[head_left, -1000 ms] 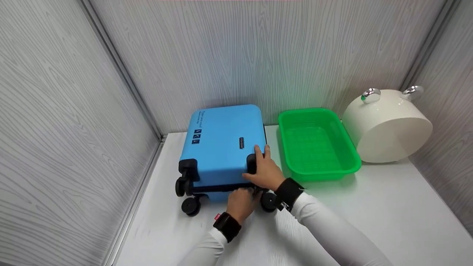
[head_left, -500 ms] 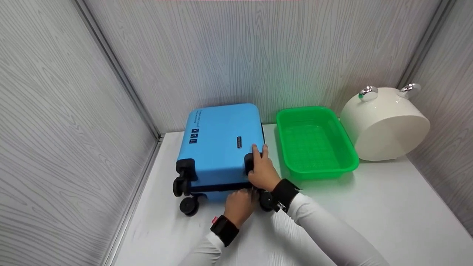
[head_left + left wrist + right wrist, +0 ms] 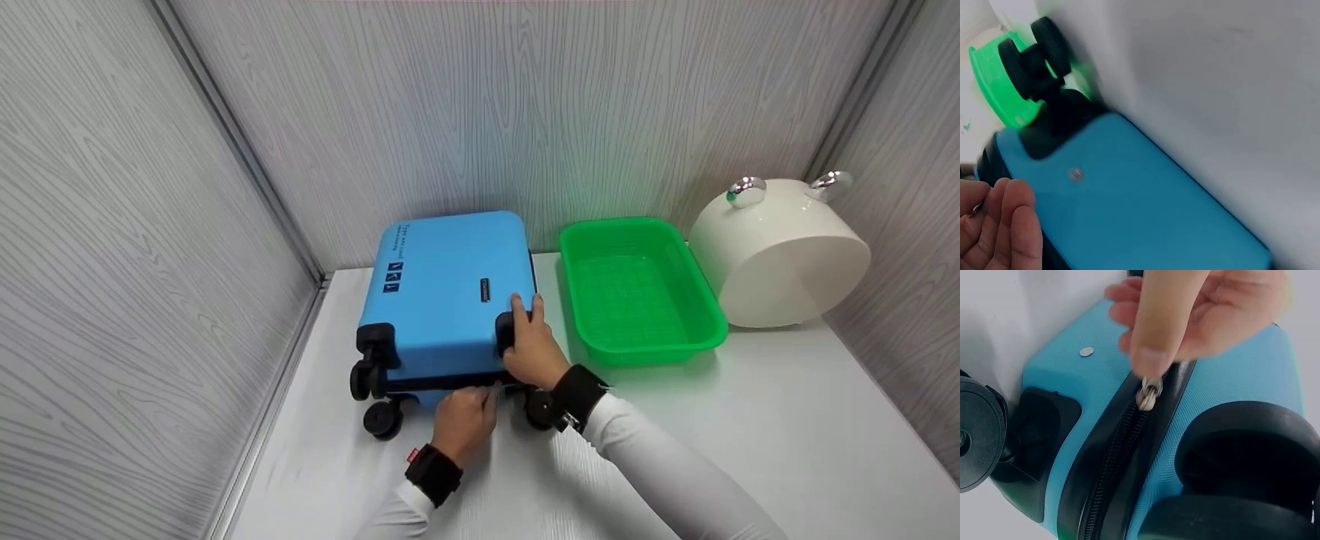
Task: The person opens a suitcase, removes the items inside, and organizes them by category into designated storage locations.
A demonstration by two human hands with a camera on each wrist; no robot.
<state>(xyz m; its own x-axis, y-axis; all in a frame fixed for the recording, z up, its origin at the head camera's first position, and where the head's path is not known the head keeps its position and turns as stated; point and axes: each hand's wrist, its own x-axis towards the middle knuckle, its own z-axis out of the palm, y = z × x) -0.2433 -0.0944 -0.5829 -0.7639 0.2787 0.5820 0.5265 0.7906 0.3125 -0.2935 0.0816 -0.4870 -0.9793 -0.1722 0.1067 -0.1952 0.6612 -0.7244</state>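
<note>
A light blue suitcase (image 3: 439, 255) lies flat on the white table, its wheeled end facing me. At the seam along that end, my left hand (image 3: 463, 421) pinches a silver zipper pull (image 3: 1150, 395) between thumb and curled fingers. Behind the pull, in the right wrist view, the zipper teeth (image 3: 1109, 472) run closed within black tape. My right hand (image 3: 534, 351) rests on the suitcase's near right corner, over the black corner guard, with two fingers stretched straight along the top. Its thumb side is partly hidden.
A green plastic basket (image 3: 716, 334) stands right of the suitcase. Further right, a cream pot-like vessel (image 3: 780, 225) with chrome handles lies on its side. Black wheels (image 3: 382, 420) stick out from the suitcase's near end. Wood-patterned panels (image 3: 465, 105) enclose the table.
My left hand has slid left along the suitcase's near seam with the zipper pull, away from the right wheel. My right hand keeps its place on the corner.
</note>
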